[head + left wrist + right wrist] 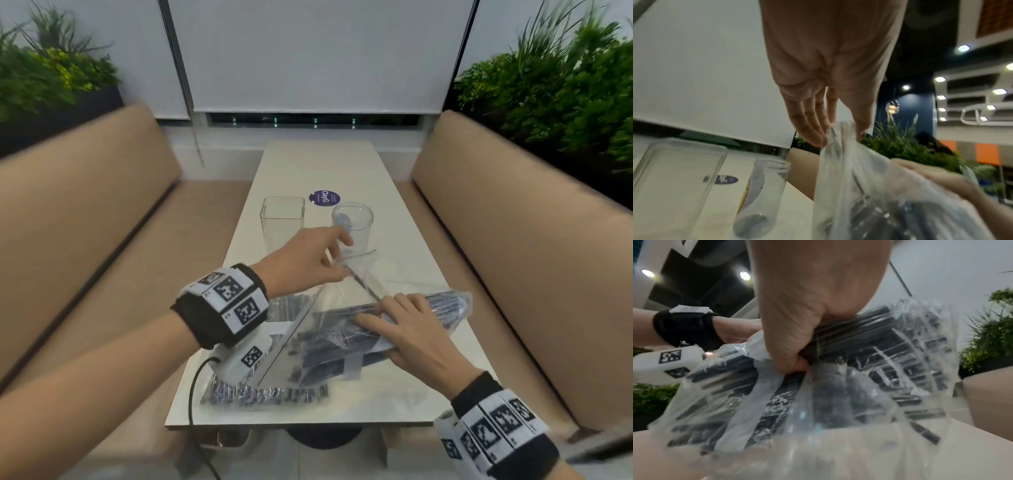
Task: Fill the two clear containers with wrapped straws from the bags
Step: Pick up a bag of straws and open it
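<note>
While the left hand (305, 260) pinches the clear plastic bag's (346, 284) mouth, the right hand's (411, 329) grip clamps the bagged bundle of black wrapped straws (442, 306) beneath it.

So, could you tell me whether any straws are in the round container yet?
No, the round container stands empty on the table.

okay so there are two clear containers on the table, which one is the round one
The round container is the one on the right, just beyond the left hand. The other container, to its left, has a square mouth and flat walls.
</note>
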A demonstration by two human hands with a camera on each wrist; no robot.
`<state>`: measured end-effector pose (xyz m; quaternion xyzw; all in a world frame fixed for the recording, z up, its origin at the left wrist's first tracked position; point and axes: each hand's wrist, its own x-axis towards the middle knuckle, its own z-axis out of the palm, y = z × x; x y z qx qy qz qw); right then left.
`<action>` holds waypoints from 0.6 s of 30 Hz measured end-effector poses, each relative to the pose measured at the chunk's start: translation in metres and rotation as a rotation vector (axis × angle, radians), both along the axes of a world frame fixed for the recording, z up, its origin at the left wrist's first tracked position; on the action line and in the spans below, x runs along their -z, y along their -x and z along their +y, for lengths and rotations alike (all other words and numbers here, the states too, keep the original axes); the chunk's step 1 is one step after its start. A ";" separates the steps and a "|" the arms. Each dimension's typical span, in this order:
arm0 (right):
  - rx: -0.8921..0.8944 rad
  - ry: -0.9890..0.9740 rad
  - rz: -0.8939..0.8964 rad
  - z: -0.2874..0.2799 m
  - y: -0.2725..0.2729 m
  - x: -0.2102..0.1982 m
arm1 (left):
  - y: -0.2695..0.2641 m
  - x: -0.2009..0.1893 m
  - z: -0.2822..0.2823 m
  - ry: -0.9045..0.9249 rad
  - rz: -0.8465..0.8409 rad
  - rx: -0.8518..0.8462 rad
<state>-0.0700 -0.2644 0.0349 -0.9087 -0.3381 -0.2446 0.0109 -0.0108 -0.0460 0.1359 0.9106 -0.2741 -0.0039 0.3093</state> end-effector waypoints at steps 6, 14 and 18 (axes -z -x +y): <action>0.066 -0.137 -0.015 -0.002 -0.009 0.002 | -0.005 -0.013 0.008 0.266 0.208 -0.063; 0.250 0.013 0.207 -0.013 -0.027 -0.004 | 0.007 -0.023 0.017 0.232 0.411 -0.002; 0.283 -0.234 0.407 -0.001 -0.023 -0.027 | 0.008 -0.014 0.013 0.362 0.376 -0.094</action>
